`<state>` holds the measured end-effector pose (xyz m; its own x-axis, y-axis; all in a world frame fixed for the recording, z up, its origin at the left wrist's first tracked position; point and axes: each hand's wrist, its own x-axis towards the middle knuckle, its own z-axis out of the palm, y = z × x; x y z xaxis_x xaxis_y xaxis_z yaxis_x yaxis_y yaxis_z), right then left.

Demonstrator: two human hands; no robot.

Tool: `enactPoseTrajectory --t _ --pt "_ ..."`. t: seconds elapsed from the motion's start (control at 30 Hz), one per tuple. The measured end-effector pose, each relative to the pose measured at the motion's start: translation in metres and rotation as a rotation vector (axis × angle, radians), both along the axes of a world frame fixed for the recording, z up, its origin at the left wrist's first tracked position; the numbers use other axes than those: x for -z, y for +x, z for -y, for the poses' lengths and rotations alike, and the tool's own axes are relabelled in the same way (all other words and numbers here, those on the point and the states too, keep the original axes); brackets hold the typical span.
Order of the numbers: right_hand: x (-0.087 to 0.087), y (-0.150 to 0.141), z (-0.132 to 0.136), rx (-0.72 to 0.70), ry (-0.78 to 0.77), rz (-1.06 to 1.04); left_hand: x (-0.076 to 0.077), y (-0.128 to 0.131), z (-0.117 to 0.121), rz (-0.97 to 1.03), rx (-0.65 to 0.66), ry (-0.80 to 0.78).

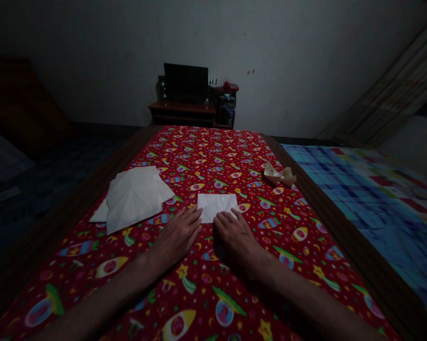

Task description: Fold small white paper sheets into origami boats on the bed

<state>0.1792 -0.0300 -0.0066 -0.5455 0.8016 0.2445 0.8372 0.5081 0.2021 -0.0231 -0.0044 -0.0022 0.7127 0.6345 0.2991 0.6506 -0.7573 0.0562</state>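
A small white sheet of paper (pixel 213 202) with faint writing or print lies flat on a red patterned cloth (pixel 213 274). My left hand (pixel 183 231) rests palm down at its left edge, fingers stretched out and fingertips touching the paper. On the near right part of the sheet lies my right hand (pixel 236 233), also palm down, its fingers slightly bent and apart at the index finger. Both thumbs are mostly out of sight. To the left, a loose stack of larger pale papers (pixel 135 196) spreads at uneven angles. A folded paper shape (pixel 279 175) with pointed ends sits farther off to the right.
Beyond the cloth's far edge, a low wooden desk (pixel 181 110) carries a dark monitor (pixel 186 81), speakers and a red object (pixel 231 86). A blue checked sheet (pixel 341 189) covers a surface on the right. The room is dim.
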Motion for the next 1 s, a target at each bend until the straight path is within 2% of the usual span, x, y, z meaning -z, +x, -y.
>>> enactPoseTrajectory --t 0.13,0.27,0.47,0.53,0.67,0.77,0.87,0.93,1.0 --pt "-0.007 -0.019 -0.009 -0.001 -0.005 0.09 0.0 0.002 -0.011 0.063 0.034 -0.011" --pt "-0.004 -0.023 -0.01 -0.013 0.018 0.137 0.007 0.0 -0.019 0.104 0.052 -0.041" --pt "-0.003 -0.008 -0.013 -0.009 -0.018 -0.024 0.015 0.004 -0.029 0.135 0.094 -0.056" --pt "-0.004 0.003 -0.013 -0.076 0.01 -0.153 0.012 0.004 -0.033 0.117 0.101 -0.064" --pt "0.001 0.032 -0.012 -0.334 0.067 -0.434 0.001 0.004 -0.039 0.067 0.155 -0.054" --pt "0.006 0.052 -0.009 -0.342 0.037 -0.504 0.0 0.006 -0.037 0.06 0.28 0.013" --pt "0.008 0.061 0.001 -0.255 0.063 -0.419 0.002 0.012 -0.025 0.081 0.377 0.11" --pt "0.006 0.061 0.011 -0.228 0.1 -0.34 0.002 0.017 -0.014 0.09 0.365 0.125" --pt "0.005 0.059 0.02 -0.259 0.107 -0.315 0.001 0.021 -0.005 0.093 0.331 0.082"
